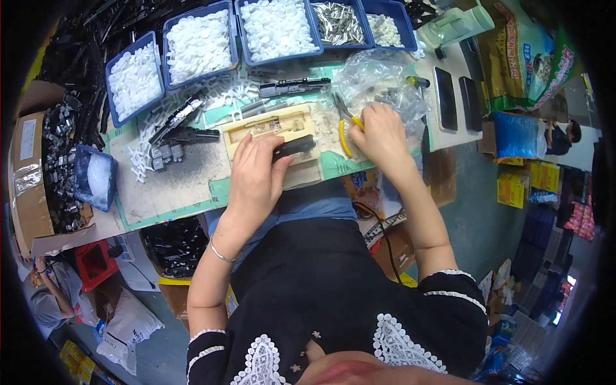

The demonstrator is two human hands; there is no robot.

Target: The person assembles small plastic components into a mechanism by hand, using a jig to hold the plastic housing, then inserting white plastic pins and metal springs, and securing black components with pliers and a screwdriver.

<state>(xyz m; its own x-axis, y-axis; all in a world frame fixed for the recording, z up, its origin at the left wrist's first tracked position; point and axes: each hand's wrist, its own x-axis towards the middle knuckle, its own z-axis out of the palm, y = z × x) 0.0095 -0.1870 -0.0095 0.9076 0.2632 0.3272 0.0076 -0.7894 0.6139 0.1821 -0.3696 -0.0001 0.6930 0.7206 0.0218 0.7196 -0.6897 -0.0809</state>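
My left hand (256, 170) bends over a cream fixture block (298, 117) with recesses, near the table's front edge. Between its thumb and fingers is the left end of a long black plastic part (295, 148) lying on the block. To the right, my right hand (385, 138) has curled fingers at one handle of yellow-handled pliers (346, 115). The pliers point away from me, jaws at the far end; the palm hides part of the grip. Behind the block lies another black part (295, 87).
Blue bins of white plastic pieces (199, 48) and metal pins (338, 24) line the back. Clear plastic bags (378, 77) and phones (445, 99) lie right. Dark assemblies (183, 131) and a small blue bin (95, 178) are left. A person (561, 138) is far right.
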